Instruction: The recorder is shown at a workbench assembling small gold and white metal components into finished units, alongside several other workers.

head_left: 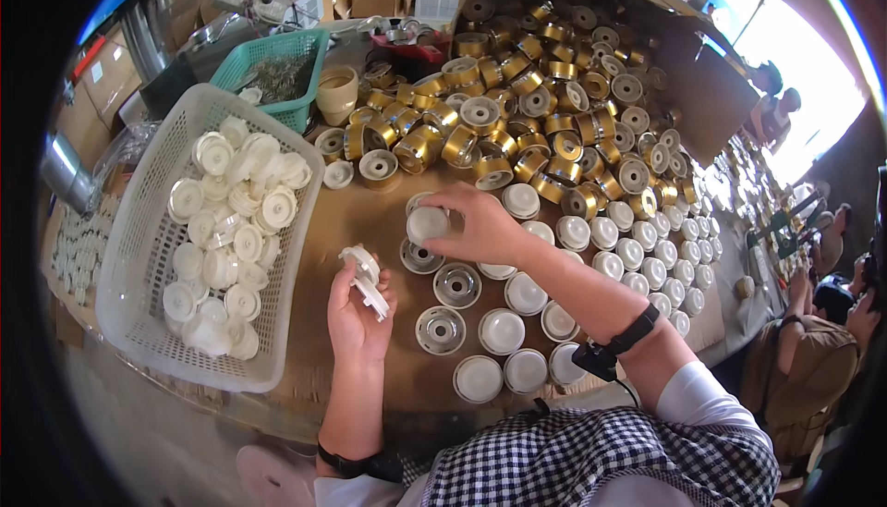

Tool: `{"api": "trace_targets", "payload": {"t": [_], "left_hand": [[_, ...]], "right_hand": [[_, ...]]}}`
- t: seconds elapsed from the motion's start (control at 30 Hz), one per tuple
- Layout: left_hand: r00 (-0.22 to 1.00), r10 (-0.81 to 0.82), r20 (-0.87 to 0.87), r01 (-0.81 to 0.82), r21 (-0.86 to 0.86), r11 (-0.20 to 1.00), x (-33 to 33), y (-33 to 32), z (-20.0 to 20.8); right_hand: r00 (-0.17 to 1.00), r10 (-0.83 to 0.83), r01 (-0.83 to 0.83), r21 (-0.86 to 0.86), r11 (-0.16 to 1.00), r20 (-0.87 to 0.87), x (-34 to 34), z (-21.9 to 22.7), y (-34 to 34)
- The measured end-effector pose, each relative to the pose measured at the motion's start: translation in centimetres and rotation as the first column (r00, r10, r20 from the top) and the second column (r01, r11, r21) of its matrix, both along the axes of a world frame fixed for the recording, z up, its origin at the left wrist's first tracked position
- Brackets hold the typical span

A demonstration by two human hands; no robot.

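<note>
My right hand point(485, 225) pinches a round white plastic cap point(428, 227) over a round metal cup point(420, 257) on the brown board. The cap covers part of this cup and another behind it. Lower and further left, my left hand point(358, 322) is closed around several white plastic caps point(366, 276), seen edge-on. Nearer to me stand uncapped metal cups point(441, 329), silver inside with a hole in the middle. To their right, rows of cups topped with white caps point(502, 331) spread across the board.
A white plastic basket point(120, 276) of loose white caps stands at the left. Gold metal cups point(480, 114) pile out of a cardboard box point(711, 91) at the back. Behind the basket are a green basket point(309, 100) and a beige tub point(338, 91). Other people point(813, 341) sit at the right.
</note>
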State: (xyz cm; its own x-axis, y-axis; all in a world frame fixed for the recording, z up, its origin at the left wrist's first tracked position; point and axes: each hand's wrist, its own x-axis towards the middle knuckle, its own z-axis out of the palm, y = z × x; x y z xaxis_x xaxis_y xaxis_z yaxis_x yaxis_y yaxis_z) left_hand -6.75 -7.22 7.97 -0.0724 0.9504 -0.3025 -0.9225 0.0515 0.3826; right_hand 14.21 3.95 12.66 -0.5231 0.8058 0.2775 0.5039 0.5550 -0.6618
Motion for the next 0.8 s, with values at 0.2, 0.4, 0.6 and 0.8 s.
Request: {"api": "trace_targets", "payload": {"t": [0.2,0.4,0.6,0.8], "left_hand": [[0.999,0.042,0.034,-0.037,-0.145,0.989,0.0,0.1,-0.7],[0.991,-0.04,0.128,0.047,-0.058,0.997,-0.3,0.5,-2.1],[0.992,-0.096,0.076,0.099,-0.032,0.995,0.0,0.5,-2.1],[0.955,-0.29,0.062,0.278,0.152,0.948,0.8,0.1,-1.1]], "right_hand": [[0.991,0.131,-0.131,-0.023,0.991,0.013,0.1,-2.5,-0.2],[0.957,0.233,-0.263,0.178,0.948,0.173,0.5,-4.1,0.6],[0.922,0.129,-0.212,0.198,0.957,0.364,-0.4,-2.6,-1.1],[0.917,0.344,-0.376,-0.144,0.915,-0.202,-2.2,1.1,-4.5]]}}
